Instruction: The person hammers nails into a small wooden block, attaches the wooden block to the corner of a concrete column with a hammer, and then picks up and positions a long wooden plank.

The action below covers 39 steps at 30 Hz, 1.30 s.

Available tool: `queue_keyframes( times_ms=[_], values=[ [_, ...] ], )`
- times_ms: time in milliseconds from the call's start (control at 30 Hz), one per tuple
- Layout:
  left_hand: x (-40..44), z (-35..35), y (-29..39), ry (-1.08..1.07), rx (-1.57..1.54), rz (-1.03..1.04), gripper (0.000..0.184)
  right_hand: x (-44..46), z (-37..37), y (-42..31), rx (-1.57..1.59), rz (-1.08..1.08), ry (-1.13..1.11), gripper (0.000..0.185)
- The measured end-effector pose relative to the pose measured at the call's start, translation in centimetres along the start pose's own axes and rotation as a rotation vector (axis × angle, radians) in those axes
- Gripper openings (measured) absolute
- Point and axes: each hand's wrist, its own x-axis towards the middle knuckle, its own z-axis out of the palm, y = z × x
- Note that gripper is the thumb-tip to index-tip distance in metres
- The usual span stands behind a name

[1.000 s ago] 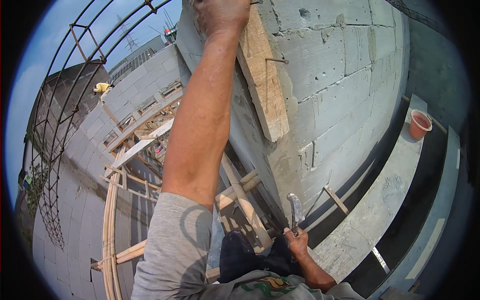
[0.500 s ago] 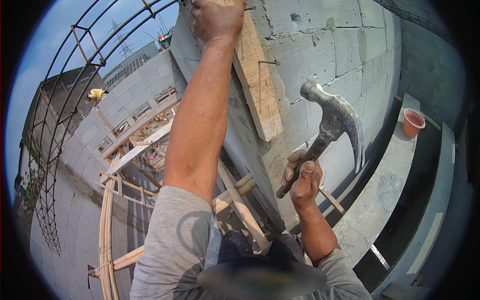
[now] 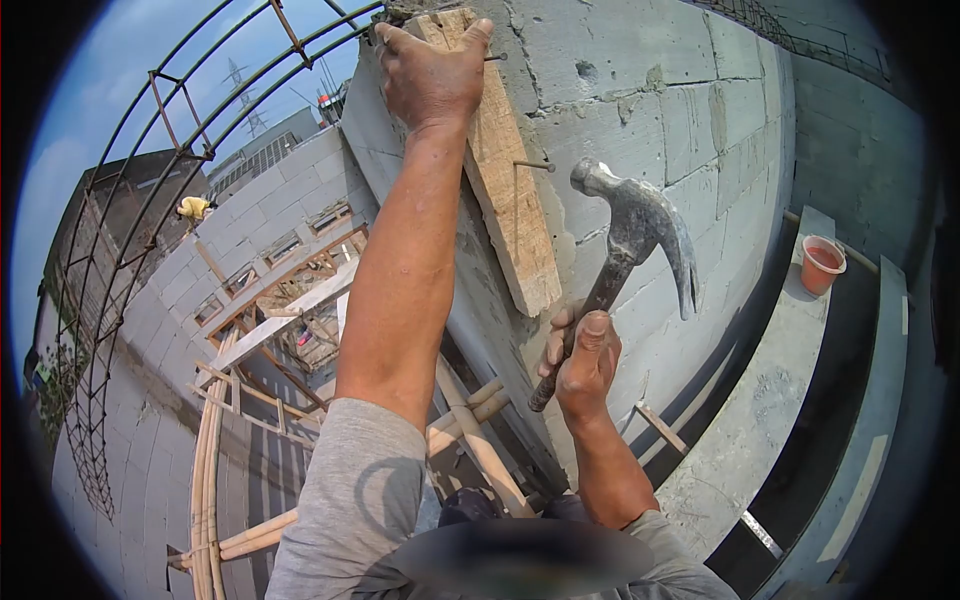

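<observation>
My left hand (image 3: 432,80) is closed over the upper part of a wooden board (image 3: 510,215), its thumb lying on the board's face and its fingers reaching past the left edge. The board rests slanted along the corner of a grey block wall (image 3: 640,140). One nail (image 3: 535,165) sticks out of the board midway, and another nail (image 3: 495,57) shows just beside my left thumb. In my right hand (image 3: 583,368) is a claw hammer (image 3: 640,220), gripped by its handle. The hammer head is up, right of the board and apart from it, with the claw turned right.
An orange bucket (image 3: 822,266) stands on a grey plank (image 3: 745,450) at the right. Steel rebar cage (image 3: 150,190) curves along the left. Below are wooden poles (image 3: 478,440). Farther off, a person in yellow (image 3: 193,208) bends by a block wall.
My right hand has moved the hammer a little left and nearer the board's nail. The whole view has shifted, so the board and my left hand sit lower in it.
</observation>
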Motion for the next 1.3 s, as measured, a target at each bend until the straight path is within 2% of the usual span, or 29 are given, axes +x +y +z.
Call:
queue_keyframes(
  times_ms=[167,200,300,367,400,433,500,600,733,833,867,967,1000,1033,1100,1200,1300],
  values=[
    [-0.4,-0.4,0.4,-0.024,-0.005,0.010,0.120,-1.0,-0.4,-1.7,0.180,-0.463,-0.032,0.064],
    [-0.3,-0.5,0.6,-0.027,-0.005,0.011,0.120,-0.6,-0.9,-2.0,0.223,-0.546,-0.136,0.064],
    [-0.3,-1.0,0.7,-0.042,-0.007,0.013,0.120,-1.0,0.3,-1.6,0.360,-0.578,-0.009,0.064],
    [-0.2,-1.0,0.9,-0.053,-0.014,0.009,0.119,-0.5,0.4,-0.2,0.128,-0.464,0.064,0.064],
    [-0.3,-1.1,0.9,-0.063,-0.020,0.002,0.119,-0.3,0.8,0.0,-0.028,-0.328,0.053,0.063],
    [-0.3,-1.1,0.9,-0.073,-0.022,0.002,0.119,0.5,0.1,-0.3,-0.227,-0.093,-0.058,0.062],
    [-0.3,-1.2,0.9,-0.089,-0.024,0.005,0.119,0.5,-0.1,-0.1,-0.188,0.030,-0.068,0.061],
    [-0.2,-1.3,0.6,-0.088,-0.028,-0.006,0.118,-1.5,-0.5,-0.7,-0.069,-0.037,0.004,0.061],
    [-0.3,-1.5,0.9,-0.115,-0.028,-0.010,0.117,-1.8,-0.6,-3.0,0.029,-0.367,0.001,0.062],
    [-0.4,-1.6,0.6,-0.121,-0.046,-0.007,0.117,-2.0,-0.7,-3.6,0.114,-0.436,0.007,0.061],
    [-0.3,-1.2,0.1,-0.098,-0.082,-0.001,0.116,-2.0,-1.0,-3.3,0.278,-0.387,-0.054,0.065],
    [-0.4,-1.1,0.3,-0.061,-0.038,-0.001,0.116,-1.2,-0.5,-1.5,0.226,-0.318,-0.017,0.069],
    [-0.3,-0.9,0.3,-0.060,-0.032,-0.015,0.116,-0.7,0.3,-0.9,0.078,-0.286,0.109,0.061],
    [-0.2,-1.1,0.3,-0.069,-0.037,-0.019,0.116,-0.3,0.6,-1.5,-0.034,-0.105,0.062,0.062],
    [-0.4,-1.4,0.6,-0.097,-0.052,-0.029,0.116,1.4,0.2,-1.5,-0.151,0.080,-0.079,0.061],
    [-0.3,-0.9,0.4,-0.060,-0.010,0.006,0.116,0.9,-0.4,-1.0,-0.120,0.054,-0.019,0.061],
    [-0.5,-1.1,0.5,-0.123,-0.027,-0.043,0.115,-0.1,-0.6,-1.1,-0.107,-0.028,0.048,0.061]
  ],
)
